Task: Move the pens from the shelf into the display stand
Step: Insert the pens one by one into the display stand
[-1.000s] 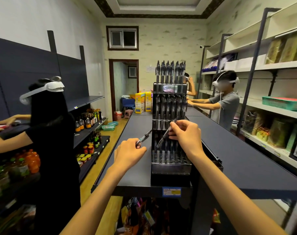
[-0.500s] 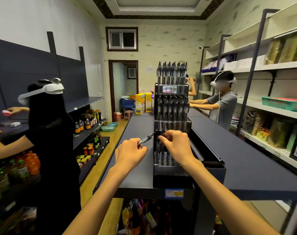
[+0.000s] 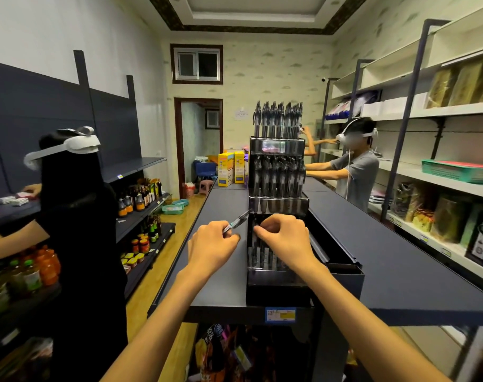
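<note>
1. Dark shelf top carries the display stand.
2. Left hand pinches a spare pen; right hand fingers clamp a pen at the bottom tier.
3. Crowded slots beneath those fingers could jam it.

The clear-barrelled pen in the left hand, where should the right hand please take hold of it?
Judging by its pose, take the clear-barrelled pen on its free upper barrel, coming from the right. The left hand pinches its lower end, and the rest slants up toward the black tiered display stand, beside the right hand.
</note>
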A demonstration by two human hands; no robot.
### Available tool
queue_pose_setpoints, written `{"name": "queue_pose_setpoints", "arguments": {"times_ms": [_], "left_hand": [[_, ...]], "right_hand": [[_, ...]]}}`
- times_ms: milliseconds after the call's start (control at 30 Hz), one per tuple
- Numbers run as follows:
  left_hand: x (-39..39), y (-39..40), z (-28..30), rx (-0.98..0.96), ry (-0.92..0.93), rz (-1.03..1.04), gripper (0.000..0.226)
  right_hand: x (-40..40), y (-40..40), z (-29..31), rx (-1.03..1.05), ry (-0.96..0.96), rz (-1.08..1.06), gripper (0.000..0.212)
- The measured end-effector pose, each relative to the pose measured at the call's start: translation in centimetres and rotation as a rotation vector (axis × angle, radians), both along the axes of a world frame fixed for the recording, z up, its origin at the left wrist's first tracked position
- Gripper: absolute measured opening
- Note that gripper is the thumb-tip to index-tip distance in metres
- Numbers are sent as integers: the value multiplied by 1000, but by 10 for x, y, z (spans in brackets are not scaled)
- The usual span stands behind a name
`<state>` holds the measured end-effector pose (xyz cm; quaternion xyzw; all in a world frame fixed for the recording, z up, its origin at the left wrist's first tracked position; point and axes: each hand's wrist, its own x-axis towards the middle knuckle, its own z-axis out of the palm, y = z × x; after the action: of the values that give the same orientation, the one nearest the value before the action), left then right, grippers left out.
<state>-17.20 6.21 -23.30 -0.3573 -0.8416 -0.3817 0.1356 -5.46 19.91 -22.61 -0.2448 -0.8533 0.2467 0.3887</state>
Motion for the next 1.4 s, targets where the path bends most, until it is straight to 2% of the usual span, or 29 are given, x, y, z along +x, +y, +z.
{"name": "queue_pose_setpoints", "arguments": {"times_ms": [67, 133, 200, 333, 467, 600, 667, 733, 867, 933, 1100, 1233, 1400], "left_hand": [[3, 3, 1, 13, -32, -37, 27], [6, 7, 2, 24, -79, -120, 28], [9, 11, 1, 16, -107, -195, 31], [15, 16, -3, -19, -108, -239, 33], [16, 13, -2, -71, -76, -331, 21], [13, 7, -7, -127, 26, -285, 28], [9, 3, -10, -149, 65, -257, 26], [5, -3, -10, -167, 62, -252, 17], [0, -11, -11, -169, 76, -274, 9], [-1, -12, -11, -162, 127, -250, 11], [1, -15, -11, -141, 260, -197, 28], [3, -17, -10, -131, 273, -192, 30], [6, -17, -6, -122, 246, -198, 29]], "right_hand": [[4, -3, 8, -175, 97, 152, 7], [9, -8, 14, -348, 142, 317, 6], [13, -12, 17, -421, 168, 393, 5], [19, -13, 15, -474, 229, 423, 9], [21, -10, 16, -484, 231, 397, 15], [19, -5, 22, -607, 347, 347, 20], [20, 0, 25, -573, 395, 312, 16], [21, 7, 26, -425, 385, 225, 13], [21, 12, 26, -12, 187, 19, 18], [19, 10, 24, 102, 141, -28, 19], [11, 6, 14, 112, 96, -20, 21], [7, 5, 7, 129, 70, -36, 22], [3, 6, -7, 74, -174, -76, 29]]}}
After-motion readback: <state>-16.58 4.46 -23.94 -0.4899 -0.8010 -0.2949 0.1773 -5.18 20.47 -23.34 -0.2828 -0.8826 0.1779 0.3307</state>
